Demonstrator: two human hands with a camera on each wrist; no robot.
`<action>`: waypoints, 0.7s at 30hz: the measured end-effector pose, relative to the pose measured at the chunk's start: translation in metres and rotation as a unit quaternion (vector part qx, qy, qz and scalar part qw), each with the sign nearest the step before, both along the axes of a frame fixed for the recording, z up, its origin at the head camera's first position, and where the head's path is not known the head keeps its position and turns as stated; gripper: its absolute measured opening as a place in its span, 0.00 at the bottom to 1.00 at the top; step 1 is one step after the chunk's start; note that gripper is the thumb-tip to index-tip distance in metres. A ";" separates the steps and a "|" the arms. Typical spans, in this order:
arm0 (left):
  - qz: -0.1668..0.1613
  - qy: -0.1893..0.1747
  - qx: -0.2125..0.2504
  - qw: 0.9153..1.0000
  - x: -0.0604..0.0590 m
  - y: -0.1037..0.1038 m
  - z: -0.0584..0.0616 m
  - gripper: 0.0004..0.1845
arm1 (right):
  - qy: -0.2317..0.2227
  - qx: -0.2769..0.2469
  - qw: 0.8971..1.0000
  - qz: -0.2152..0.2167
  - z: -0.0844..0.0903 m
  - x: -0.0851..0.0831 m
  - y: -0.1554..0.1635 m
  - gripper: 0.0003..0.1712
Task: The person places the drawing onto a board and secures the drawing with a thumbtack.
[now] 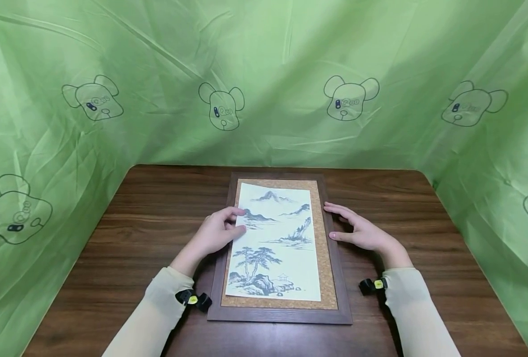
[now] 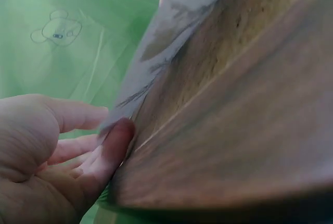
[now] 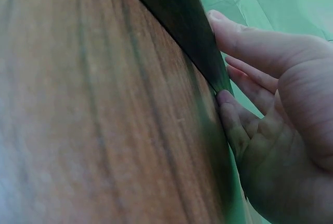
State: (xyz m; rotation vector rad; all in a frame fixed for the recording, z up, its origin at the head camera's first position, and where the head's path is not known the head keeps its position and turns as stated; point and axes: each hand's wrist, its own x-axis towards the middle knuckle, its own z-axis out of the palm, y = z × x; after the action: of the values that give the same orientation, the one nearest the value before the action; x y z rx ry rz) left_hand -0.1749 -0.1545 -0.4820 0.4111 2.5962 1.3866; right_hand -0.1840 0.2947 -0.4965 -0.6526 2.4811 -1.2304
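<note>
Print laid on the cork, not yet squared up in the frame

I see one ink landscape print (image 1: 275,240) lying on the cork backing (image 1: 324,258) of one dark wooden frame (image 1: 342,297), which rests flat in the middle of the table (image 1: 134,223); I judge the placing done and the aligning still open, since the sheet sits slightly askew with more cork showing on its right. My left hand (image 1: 217,233) has its fingers loosely extended, fingertips (image 2: 117,135) touching the print's left edge, gripping nothing that I can make out. My right hand (image 1: 362,230) lies open against the frame's right rail, thumb and fingers touching the wood, not clasping it. Count: one print, one frame, two hands.
</note>
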 end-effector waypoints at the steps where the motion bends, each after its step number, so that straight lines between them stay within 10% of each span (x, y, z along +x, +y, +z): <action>1: 0.007 -0.006 0.004 1.000 0.000 0.000 0.001 0.19 | -0.002 -0.001 1.000 0.000 0.000 0.000 0.000 0.47; 21: 0.013 -0.022 0.041 0.999 -0.002 0.003 -0.002 0.17 | 0.006 0.009 1.000 0.003 -0.002 -0.003 0.002 0.46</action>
State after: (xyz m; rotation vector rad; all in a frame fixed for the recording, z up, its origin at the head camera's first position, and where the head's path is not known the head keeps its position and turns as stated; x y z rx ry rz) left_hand -0.1767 -0.1516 -0.4838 0.3568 2.5249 1.4976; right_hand -0.1868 0.2964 -0.4985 -0.6647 2.4963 -1.2030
